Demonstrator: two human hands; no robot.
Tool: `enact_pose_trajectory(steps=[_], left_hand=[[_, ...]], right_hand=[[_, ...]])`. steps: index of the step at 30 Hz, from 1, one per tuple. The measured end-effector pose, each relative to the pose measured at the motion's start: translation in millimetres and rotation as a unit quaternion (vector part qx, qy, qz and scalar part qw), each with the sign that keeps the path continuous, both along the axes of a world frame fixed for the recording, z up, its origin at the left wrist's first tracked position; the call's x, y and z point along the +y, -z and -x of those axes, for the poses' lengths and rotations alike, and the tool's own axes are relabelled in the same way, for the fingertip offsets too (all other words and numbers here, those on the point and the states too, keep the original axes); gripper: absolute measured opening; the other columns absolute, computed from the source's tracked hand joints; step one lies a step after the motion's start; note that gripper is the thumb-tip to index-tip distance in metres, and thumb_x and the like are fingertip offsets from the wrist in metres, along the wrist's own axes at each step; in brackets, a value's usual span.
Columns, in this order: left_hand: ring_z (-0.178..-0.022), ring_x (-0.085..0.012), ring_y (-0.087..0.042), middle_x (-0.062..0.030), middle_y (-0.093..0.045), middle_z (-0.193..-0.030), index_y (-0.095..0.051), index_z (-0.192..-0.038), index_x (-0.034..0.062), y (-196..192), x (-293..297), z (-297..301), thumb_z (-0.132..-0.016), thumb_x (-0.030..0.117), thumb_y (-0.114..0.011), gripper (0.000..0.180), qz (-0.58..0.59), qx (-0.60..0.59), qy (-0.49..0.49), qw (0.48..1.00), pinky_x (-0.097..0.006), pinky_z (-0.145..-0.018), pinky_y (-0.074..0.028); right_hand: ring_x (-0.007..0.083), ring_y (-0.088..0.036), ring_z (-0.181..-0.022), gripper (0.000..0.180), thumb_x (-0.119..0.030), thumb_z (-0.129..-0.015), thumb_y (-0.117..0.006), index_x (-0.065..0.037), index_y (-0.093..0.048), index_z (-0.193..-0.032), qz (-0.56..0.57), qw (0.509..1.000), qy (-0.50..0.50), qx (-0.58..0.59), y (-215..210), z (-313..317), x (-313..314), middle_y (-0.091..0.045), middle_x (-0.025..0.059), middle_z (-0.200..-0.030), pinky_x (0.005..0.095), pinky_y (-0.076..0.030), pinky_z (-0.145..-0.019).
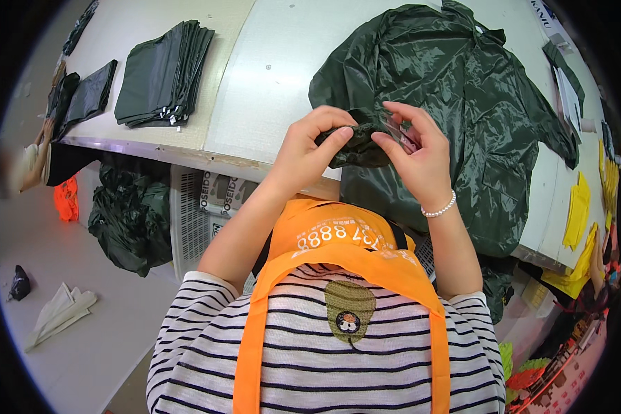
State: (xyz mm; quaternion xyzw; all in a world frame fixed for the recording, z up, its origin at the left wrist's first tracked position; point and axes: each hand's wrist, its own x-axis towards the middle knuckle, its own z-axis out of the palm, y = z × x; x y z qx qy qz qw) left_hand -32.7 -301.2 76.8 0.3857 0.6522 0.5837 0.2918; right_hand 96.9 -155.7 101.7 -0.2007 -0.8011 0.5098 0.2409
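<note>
A shiny dark green raincoat [455,103] lies spread over the white table, its surface wrinkled. Close in front of me, the bunched end of its left-lying sleeve [362,148] is held up between both hands. My left hand [314,141] is closed, with thumb and fingers pinching the sleeve end from the left. From the other side my right hand [421,148] pinches the same bunched cloth. Something small and reddish, perhaps see-through, shows by the right fingers; I cannot make out what it is.
A stack of folded dark green garments [165,76] sits on the table's left part. Below it are a white crate [188,221] and a heap of dark green cloth [131,214]. Yellow pieces [578,210] lie at the right edge. Another person's arm [31,176] shows far left.
</note>
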Motion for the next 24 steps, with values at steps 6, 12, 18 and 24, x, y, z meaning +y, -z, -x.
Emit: enact_pose_trajectory(steps=[6,12,18,24], left_hand=[[-0.078,-0.0063,-0.051,0.0002,-0.060,-0.084,-0.063,-0.092,-0.0030,-6,9,-2,-0.091,0.008,-0.059,0.012,-0.001,-0.027,0.002,1.000,-0.021,-0.070,-0.041],[-0.071,-0.0024,-0.045,0.0054,-0.055,-0.074,-0.062,-0.085,-0.0012,-11,9,-1,-0.091,0.014,-0.060,0.016,0.061,-0.089,0.008,0.994,-0.019,-0.062,-0.037],[-0.064,-0.0016,-0.042,0.0070,-0.051,-0.066,-0.060,-0.076,-0.0002,-10,15,0,-0.088,0.016,-0.061,0.021,0.116,-0.070,-0.034,0.990,-0.020,-0.056,-0.034],[-0.057,-0.0029,-0.041,0.0039,-0.052,-0.060,-0.062,-0.075,-0.0020,-8,17,9,-0.085,0.018,-0.063,0.023,0.124,-0.054,-0.013,0.991,-0.022,-0.050,-0.035]], right_hand=[[0.0169,-0.060,-0.066,0.014,0.007,-0.075,-0.063,-0.002,-0.062,-0.085,-0.127,0.991,-0.047,-0.002,-10,3,9,-0.061,0.0062,-0.082,0.0259,-0.047,-0.060],[0.0041,-0.052,-0.066,0.005,0.002,-0.083,-0.063,-0.001,-0.061,-0.087,0.077,0.997,0.013,-0.001,7,2,9,-0.059,-0.0005,-0.079,0.0196,-0.042,-0.059],[0.0008,-0.048,-0.071,0.002,-0.002,-0.089,-0.060,-0.001,-0.060,-0.091,0.280,0.953,-0.011,0.115,7,9,-5,-0.057,-0.0053,-0.082,0.0163,-0.039,-0.063],[0.0008,-0.045,-0.064,0.006,-0.009,-0.092,-0.058,-0.003,-0.058,-0.095,0.260,0.961,-0.032,0.088,14,1,8,-0.057,-0.0020,-0.081,0.0161,-0.036,-0.057]])
